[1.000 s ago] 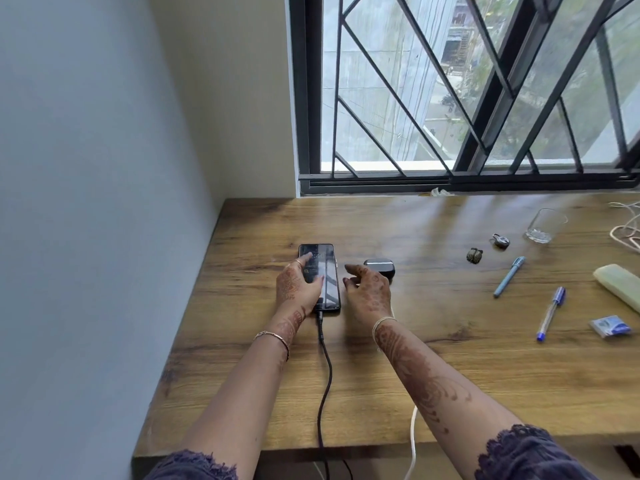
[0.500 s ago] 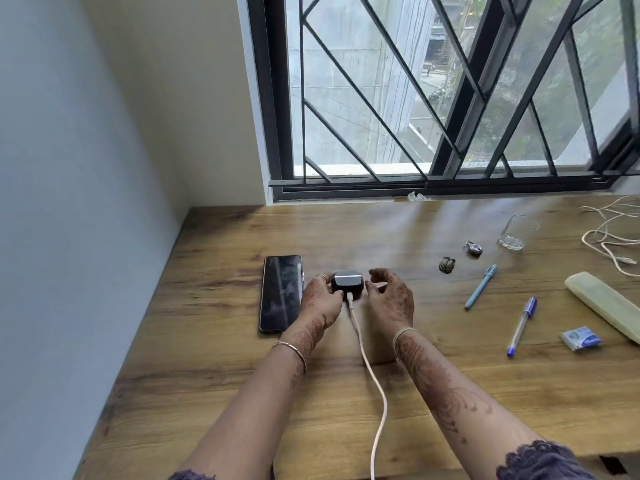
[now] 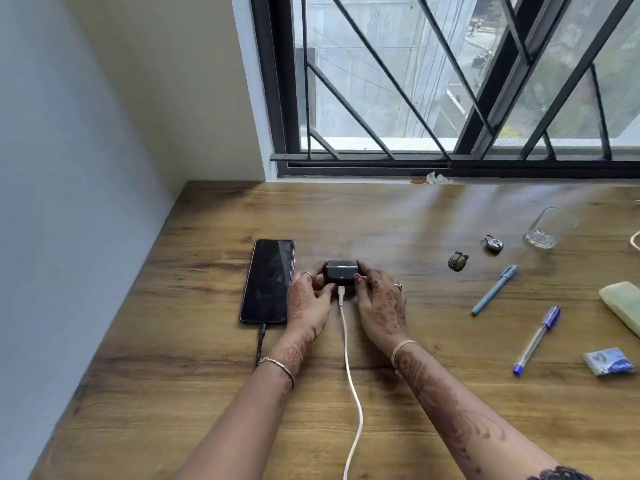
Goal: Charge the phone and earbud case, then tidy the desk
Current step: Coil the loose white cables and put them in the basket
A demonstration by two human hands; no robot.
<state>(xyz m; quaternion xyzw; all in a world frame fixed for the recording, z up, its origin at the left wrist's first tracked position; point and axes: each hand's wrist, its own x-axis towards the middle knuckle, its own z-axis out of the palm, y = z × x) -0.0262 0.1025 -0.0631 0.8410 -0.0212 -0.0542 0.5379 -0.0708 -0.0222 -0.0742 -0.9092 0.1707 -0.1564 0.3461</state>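
Right now both hands are on the earbud case [image 3: 341, 271], which sits on the wooden desk [image 3: 207, 393] in front of the person. The left hand [image 3: 308, 303] curls round its left side with the thumb near the front, and the right hand [image 3: 382, 306] holds its right side the same way. A white cable [image 3: 349, 368] is plugged into the near face of the case and trails back off the desk's near edge between the forearms. Just beside the left hand lies the phone [image 3: 268, 280], flat, screen dark, with a black cable [image 3: 260, 344] in its near end. Well apart to the right are a small brown object [image 3: 458, 260], a padlock [image 3: 492, 243], a drinking glass [image 3: 549, 228], a light blue pen [image 3: 495, 289], a clear blue pen [image 3: 536, 339], a pale green case [image 3: 623, 306] and a small packet [image 3: 609, 361].
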